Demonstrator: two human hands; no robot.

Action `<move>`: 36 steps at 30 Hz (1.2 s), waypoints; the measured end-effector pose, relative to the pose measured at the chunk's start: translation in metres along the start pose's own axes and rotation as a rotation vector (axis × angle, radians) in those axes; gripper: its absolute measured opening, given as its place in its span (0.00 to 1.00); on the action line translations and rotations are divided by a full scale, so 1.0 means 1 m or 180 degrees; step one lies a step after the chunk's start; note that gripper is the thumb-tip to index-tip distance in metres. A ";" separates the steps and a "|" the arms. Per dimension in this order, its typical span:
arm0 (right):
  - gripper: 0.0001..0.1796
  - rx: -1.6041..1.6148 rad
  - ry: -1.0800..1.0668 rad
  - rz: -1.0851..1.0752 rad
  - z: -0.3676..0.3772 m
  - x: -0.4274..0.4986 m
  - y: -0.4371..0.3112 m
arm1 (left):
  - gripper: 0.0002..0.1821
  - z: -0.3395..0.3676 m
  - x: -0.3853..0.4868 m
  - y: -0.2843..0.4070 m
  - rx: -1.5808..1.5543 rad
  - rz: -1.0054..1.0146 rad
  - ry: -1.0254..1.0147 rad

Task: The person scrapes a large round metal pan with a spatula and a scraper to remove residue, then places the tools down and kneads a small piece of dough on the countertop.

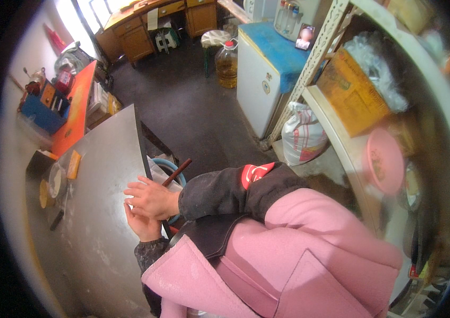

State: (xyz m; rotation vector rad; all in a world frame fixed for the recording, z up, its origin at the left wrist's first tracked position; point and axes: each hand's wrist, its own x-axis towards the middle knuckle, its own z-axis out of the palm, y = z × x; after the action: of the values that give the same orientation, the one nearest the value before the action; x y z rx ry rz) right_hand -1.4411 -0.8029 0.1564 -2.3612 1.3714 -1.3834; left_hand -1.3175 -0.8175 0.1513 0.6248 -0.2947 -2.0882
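Over the edge of a grey metal-topped table, my right hand lies across my left hand, back upward and fingers slightly spread. The left hand's palm side and one extended finger show; its other fingers are partly hidden. I see no object in either hand. Both sleeves are black cuffs with whitish dust. A dark red rod sticks up beside the right wrist, near a blue round rim. Farther along the table lie a yellow block, a clear bowl and a dark-handled tool.
An orange board holds a blue box. Beyond the table stand a small white fridge, an oil jug and a stool. At right, a rack holds a cardboard box and a pink basin; a white sack sits below.
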 end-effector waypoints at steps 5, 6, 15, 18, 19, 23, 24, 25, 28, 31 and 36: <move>0.20 0.0157 -0.0458 -0.0033 0.000 -0.002 -0.003 | 0.24 -0.013 0.002 0.004 0.0086 0.0002 -0.0146; 0.20 0.0190 -0.0392 -0.0065 0.001 -0.002 -0.003 | 0.24 -0.019 0.004 0.005 0.0054 -0.0019 -0.0279; 0.18 0.0280 0.0266 -0.0308 0.007 -0.002 -0.008 | 0.22 -0.056 0.021 0.021 0.0643 0.0197 -0.0256; 0.17 0.0438 0.0324 -0.0321 0.006 -0.001 -0.009 | 0.20 -0.052 0.017 0.021 0.0827 0.0337 -0.0537; 0.17 0.0475 0.0348 -0.0327 0.006 -0.001 -0.009 | 0.19 -0.050 0.015 0.020 0.0832 0.0354 -0.0577; 0.17 0.0637 0.0417 -0.0286 0.007 0.000 -0.008 | 0.21 -0.041 0.014 0.018 0.0523 0.0216 -0.0943; 0.18 0.0646 0.0179 -0.0196 0.007 0.000 -0.007 | 0.21 -0.040 0.013 0.016 0.0434 0.0109 -0.1148; 0.19 0.0676 -0.0020 -0.0117 0.007 0.000 -0.006 | 0.21 -0.039 0.013 0.015 0.0395 0.0170 -0.0979; 0.20 0.0751 -0.0225 0.0053 0.007 -0.001 -0.004 | 0.20 -0.036 0.013 0.013 0.0261 0.0137 -0.0706; 0.22 0.0930 -0.0225 0.0237 0.006 -0.001 -0.004 | 0.22 -0.034 0.012 0.014 0.0196 0.0098 -0.0842; 0.23 0.1030 0.0062 -0.0109 0.003 0.000 -0.007 | 0.24 -0.033 0.011 0.017 0.0190 0.0070 -0.1609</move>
State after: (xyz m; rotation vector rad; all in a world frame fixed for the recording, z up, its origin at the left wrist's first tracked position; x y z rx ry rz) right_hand -1.4342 -0.8002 0.1578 -2.1736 1.0222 -1.5091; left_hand -1.2930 -0.8356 0.1273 0.1148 -0.6461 -2.1984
